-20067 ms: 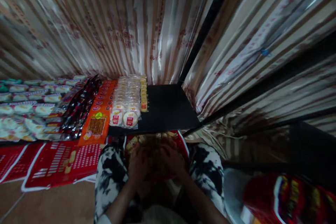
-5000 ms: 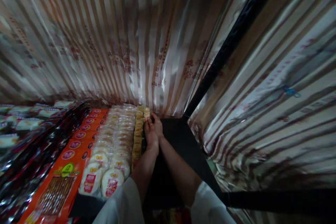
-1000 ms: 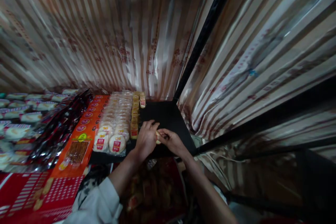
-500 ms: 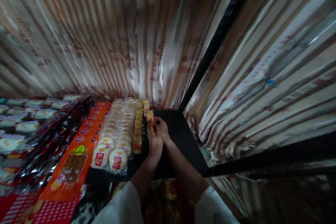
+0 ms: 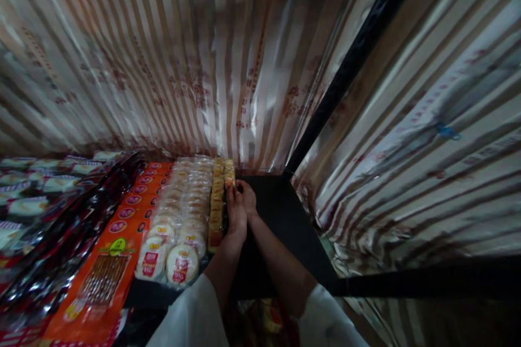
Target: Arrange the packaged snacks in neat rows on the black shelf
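Note:
My left hand (image 5: 236, 212) and my right hand (image 5: 248, 198) are close together over the black shelf (image 5: 285, 222). Their fingertips are closed on a small yellow snack packet (image 5: 230, 180), which stands at the front of a short row against the back. Left of the hands runs a longer row of yellow packets (image 5: 216, 206). Beyond it lie two rows of round, clear-wrapped cakes (image 5: 182, 264) with red labels. The fingers partly cover the packet's lower side.
Orange bags of stick snacks (image 5: 106, 276) overlap farther left, beside dark shiny packs (image 5: 81, 227) and white-topped packs (image 5: 28, 206). A black upright post (image 5: 345, 76) rises at the shelf's back right corner. Striped plastic sheeting (image 5: 195, 65) hangs behind and at the right.
Both hands have moved the yellow packet slightly back, up against the one behind it. The camera view has shifted slightly.

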`<state>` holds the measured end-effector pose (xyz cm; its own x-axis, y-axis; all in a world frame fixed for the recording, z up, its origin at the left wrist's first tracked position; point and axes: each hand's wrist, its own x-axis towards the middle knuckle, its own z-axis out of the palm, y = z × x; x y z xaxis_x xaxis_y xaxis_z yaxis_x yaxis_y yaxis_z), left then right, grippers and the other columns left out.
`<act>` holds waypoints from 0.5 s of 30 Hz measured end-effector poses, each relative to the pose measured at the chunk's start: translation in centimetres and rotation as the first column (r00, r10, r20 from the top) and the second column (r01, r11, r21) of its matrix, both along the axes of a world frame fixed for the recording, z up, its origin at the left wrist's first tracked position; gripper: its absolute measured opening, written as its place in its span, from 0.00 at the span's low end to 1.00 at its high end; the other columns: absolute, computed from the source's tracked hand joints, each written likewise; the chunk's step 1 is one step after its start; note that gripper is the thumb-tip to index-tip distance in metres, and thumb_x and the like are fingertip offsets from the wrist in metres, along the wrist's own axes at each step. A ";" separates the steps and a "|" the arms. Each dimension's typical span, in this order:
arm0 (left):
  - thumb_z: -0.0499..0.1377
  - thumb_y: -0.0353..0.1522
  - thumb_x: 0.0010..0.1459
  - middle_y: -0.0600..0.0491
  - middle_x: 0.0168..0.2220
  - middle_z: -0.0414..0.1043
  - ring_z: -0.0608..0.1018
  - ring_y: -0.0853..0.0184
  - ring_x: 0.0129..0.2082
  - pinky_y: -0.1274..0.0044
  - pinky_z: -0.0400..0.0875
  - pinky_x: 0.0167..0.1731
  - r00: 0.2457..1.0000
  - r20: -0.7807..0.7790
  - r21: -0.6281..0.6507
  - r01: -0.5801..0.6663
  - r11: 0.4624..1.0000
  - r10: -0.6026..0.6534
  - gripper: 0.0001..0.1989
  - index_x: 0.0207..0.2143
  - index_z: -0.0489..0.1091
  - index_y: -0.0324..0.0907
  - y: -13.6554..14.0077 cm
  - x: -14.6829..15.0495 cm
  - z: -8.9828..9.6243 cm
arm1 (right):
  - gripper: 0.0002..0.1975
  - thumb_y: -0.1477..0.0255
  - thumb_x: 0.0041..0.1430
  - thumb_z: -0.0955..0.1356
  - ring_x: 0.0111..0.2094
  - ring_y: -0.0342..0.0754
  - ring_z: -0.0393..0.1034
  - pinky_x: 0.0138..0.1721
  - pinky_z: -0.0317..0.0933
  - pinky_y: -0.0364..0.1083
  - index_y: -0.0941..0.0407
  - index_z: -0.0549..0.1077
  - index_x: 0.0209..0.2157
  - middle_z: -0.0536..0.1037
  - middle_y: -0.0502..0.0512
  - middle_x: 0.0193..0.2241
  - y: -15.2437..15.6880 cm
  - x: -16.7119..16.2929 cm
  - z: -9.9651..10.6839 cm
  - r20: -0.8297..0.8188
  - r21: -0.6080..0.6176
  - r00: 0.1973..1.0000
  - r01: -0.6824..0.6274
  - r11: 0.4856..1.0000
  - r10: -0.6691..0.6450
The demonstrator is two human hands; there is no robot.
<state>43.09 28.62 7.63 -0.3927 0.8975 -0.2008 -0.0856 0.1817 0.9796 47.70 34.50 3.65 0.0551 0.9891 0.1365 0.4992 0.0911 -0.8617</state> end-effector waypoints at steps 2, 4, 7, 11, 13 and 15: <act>0.46 0.32 0.62 0.42 0.62 0.55 0.60 0.62 0.61 0.70 0.55 0.60 1.000 0.009 -0.004 -0.006 1.000 0.006 0.22 0.58 0.57 0.34 0.2 0.0 -0.2 | 0.12 0.71 0.51 0.62 0.35 0.47 0.69 0.42 0.63 0.46 0.55 0.72 0.36 0.76 0.52 0.33 0.0 -0.1 -0.1 -0.004 0.017 1.000 0.000 1.000 0.000; 0.46 0.31 0.62 0.43 0.61 0.57 0.61 0.64 0.61 0.71 0.56 0.59 1.000 0.010 -0.002 -0.010 1.000 0.010 0.22 0.58 0.57 0.36 0.4 -0.1 -0.3 | 0.13 0.70 0.50 0.63 0.37 0.48 0.69 0.43 0.63 0.47 0.56 0.72 0.39 0.76 0.54 0.34 0.0 -0.3 -0.2 -0.011 0.048 1.000 0.021 0.999 -0.020; 0.46 0.34 0.63 0.45 0.61 0.57 0.62 0.65 0.60 0.72 0.56 0.59 1.000 0.001 -0.004 -0.013 1.000 0.013 0.21 0.57 0.57 0.38 0.6 -0.2 -0.5 | 0.19 0.69 0.49 0.65 0.38 0.48 0.70 0.44 0.64 0.48 0.58 0.71 0.45 0.75 0.57 0.39 0.1 -0.5 -0.3 -0.049 0.078 0.995 0.091 0.993 -0.087; 0.44 0.36 0.63 0.46 0.63 0.54 0.59 0.66 0.62 0.72 0.52 0.61 0.999 -0.040 -0.004 0.003 1.000 -0.003 0.22 0.58 0.56 0.38 0.7 -0.2 -0.7 | 0.22 0.70 0.52 0.64 0.43 0.49 0.69 0.49 0.62 0.49 0.58 0.69 0.50 0.74 0.59 0.44 0.5 -0.7 -0.1 -0.079 0.107 0.995 0.063 0.992 -0.055; 0.43 0.35 0.63 0.46 0.63 0.52 0.57 0.65 0.63 0.70 0.51 0.61 0.997 -0.072 0.004 0.016 1.000 -0.016 0.23 0.58 0.56 0.39 0.7 -0.1 -0.8 | 0.21 0.71 0.52 0.64 0.47 0.49 0.67 0.53 0.59 0.49 0.56 0.69 0.50 0.74 0.57 0.46 0.7 -0.8 0.1 -0.067 0.129 0.998 0.013 0.992 -0.005; 0.41 0.34 0.63 0.45 0.63 0.52 0.58 0.64 0.62 0.68 0.53 0.61 0.996 -0.094 0.016 0.013 1.000 -0.012 0.23 0.59 0.55 0.38 0.7 -0.1 -0.9 | 0.20 0.72 0.52 0.63 0.49 0.48 0.66 0.54 0.57 0.49 0.55 0.69 0.49 0.73 0.55 0.47 0.8 -0.7 0.2 -0.058 0.133 0.998 -0.021 0.991 0.029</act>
<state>43.01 29.32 6.74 -0.3976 0.9053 -0.1492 0.0086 0.1663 0.9860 46.97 35.32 3.85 0.0425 0.9638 0.2632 0.4434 0.2179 -0.8695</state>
